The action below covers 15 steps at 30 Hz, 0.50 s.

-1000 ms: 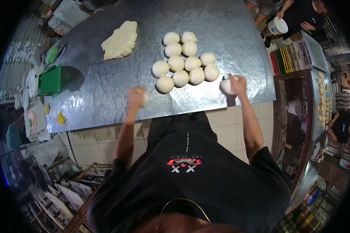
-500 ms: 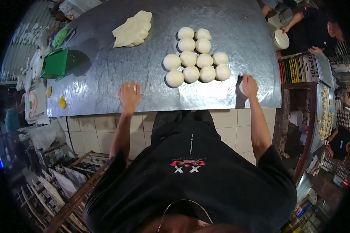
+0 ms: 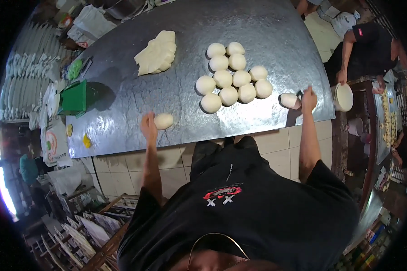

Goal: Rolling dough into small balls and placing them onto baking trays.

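A rounded dough ball (image 3: 163,121) lies near the table's front edge, left of the middle. My left hand (image 3: 149,127) is at its left side, turned edge-on with fingers loosely extended, not wrapped round it. Toward the right end sits an oblong dough piece (image 3: 290,100). Just right of that piece, my right hand (image 3: 309,100) is raised on edge, fingers apart and not round the dough. Between the hands, farther in, several smooth dough balls (image 3: 229,95) stand in close rows. A flat, uneven slab of dough (image 3: 158,53) lies at the far left.
The grey metal table (image 3: 185,99) carries a green scoop-like container (image 3: 73,98) and a small yellow thing (image 3: 87,141) at its left end. Beyond the right edge, a person holds a pale round tub (image 3: 343,98). Racks with trays (image 3: 95,230) stand at the lower left.
Both hands have come off the dough pieces they covered, moving outward, so both pieces now show. The view has shifted and tilted. The co-worker's tub is lower in the picture.
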Each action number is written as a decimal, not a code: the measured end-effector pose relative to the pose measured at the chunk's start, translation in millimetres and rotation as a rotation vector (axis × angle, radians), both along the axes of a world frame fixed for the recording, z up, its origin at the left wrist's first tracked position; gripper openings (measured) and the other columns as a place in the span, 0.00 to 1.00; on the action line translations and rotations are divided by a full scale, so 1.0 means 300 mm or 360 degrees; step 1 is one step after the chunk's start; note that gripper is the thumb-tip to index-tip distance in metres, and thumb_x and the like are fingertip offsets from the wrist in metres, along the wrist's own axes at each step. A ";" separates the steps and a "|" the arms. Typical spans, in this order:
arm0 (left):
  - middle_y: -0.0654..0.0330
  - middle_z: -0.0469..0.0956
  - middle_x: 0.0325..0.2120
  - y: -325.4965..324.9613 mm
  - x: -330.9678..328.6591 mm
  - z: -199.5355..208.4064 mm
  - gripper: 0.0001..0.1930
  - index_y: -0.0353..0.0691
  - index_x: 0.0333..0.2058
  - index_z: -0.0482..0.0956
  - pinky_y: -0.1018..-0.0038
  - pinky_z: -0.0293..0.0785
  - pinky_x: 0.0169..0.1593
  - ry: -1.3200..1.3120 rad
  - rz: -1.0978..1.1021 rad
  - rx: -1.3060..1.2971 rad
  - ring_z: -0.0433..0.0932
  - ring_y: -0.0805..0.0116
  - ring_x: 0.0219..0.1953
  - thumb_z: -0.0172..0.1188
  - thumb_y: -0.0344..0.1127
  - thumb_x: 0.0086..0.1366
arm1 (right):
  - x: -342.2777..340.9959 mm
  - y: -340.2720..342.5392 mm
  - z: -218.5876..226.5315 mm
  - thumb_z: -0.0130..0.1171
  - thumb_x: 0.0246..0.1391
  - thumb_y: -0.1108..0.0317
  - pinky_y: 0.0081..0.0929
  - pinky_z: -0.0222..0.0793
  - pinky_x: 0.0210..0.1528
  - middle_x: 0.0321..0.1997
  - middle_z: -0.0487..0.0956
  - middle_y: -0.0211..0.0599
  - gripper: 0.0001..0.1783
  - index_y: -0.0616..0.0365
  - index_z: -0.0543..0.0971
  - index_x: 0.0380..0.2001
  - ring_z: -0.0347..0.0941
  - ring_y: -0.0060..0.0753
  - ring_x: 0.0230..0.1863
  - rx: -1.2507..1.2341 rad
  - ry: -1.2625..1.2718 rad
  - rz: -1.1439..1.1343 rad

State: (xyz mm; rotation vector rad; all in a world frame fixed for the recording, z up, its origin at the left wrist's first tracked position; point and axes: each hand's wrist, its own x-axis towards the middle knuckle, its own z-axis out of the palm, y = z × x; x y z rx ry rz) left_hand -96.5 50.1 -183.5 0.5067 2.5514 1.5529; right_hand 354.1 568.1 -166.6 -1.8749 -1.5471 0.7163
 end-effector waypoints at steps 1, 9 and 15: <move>0.50 0.80 0.34 0.020 0.052 -0.012 0.13 0.37 0.33 0.81 0.67 0.74 0.41 -0.0009 -0.0008 -0.0001 0.77 0.54 0.32 0.56 0.41 0.68 | 0.007 -0.053 -0.033 0.45 0.60 0.37 0.43 0.71 0.47 0.34 0.84 0.45 0.34 0.58 0.86 0.31 0.80 0.50 0.40 0.0001 0.0166 -0.0280; 0.56 0.82 0.31 0.309 0.443 0.102 0.09 0.42 0.34 0.82 0.66 0.74 0.38 0.0706 -0.0300 -0.0697 0.80 0.59 0.32 0.64 0.39 0.58 | -0.285 -0.453 0.025 0.59 0.53 0.47 0.38 0.73 0.45 0.33 0.83 0.53 0.23 0.57 0.85 0.34 0.80 0.53 0.39 -0.0089 -0.0001 0.0332; 0.53 0.79 0.30 0.262 0.141 0.070 0.13 0.44 0.30 0.79 0.55 0.73 0.38 -0.0383 -0.0517 -0.0649 0.78 0.48 0.35 0.64 0.46 0.55 | -0.146 -0.190 0.087 0.57 0.57 0.47 0.41 0.74 0.43 0.34 0.83 0.56 0.24 0.60 0.84 0.33 0.81 0.54 0.39 -0.0094 -0.0012 0.0402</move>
